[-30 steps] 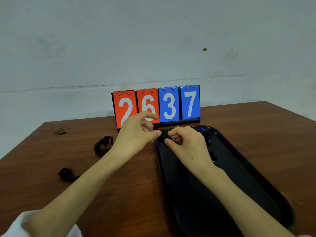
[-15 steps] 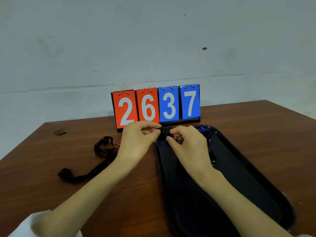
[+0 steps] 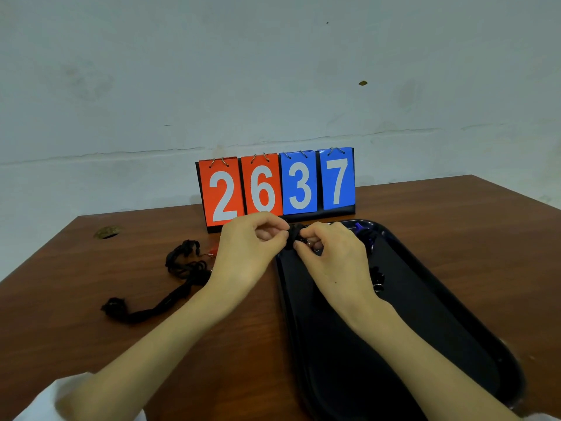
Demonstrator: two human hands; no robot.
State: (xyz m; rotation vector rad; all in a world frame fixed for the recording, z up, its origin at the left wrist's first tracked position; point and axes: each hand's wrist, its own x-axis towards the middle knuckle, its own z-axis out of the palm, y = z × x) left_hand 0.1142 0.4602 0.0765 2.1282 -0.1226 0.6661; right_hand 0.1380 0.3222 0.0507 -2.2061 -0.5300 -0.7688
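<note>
My left hand (image 3: 249, 250) and my right hand (image 3: 331, 259) meet above the far left corner of a black tray (image 3: 473, 314). Between their fingertips they pinch a small black bundle of cord (image 3: 294, 235); a bit of metal ring shows under my right fingers. Most of the bundle is hidden by my fingers. On the brown table (image 3: 212, 344) to the left lies a black cord (image 3: 170, 287) with a knotted end and a tangled end.
A flip scoreboard (image 3: 276, 186) reading 2 6 3 7 stands at the table's back edge. Inside the tray lie a blue-black item (image 3: 365, 235) and a small black piece with a ring (image 3: 378, 279). A wall rises behind the table.
My left arm has shifted right, uncovering the black cord on the table. My left fingers have curled in and closed onto the bundle beside my right hand.
</note>
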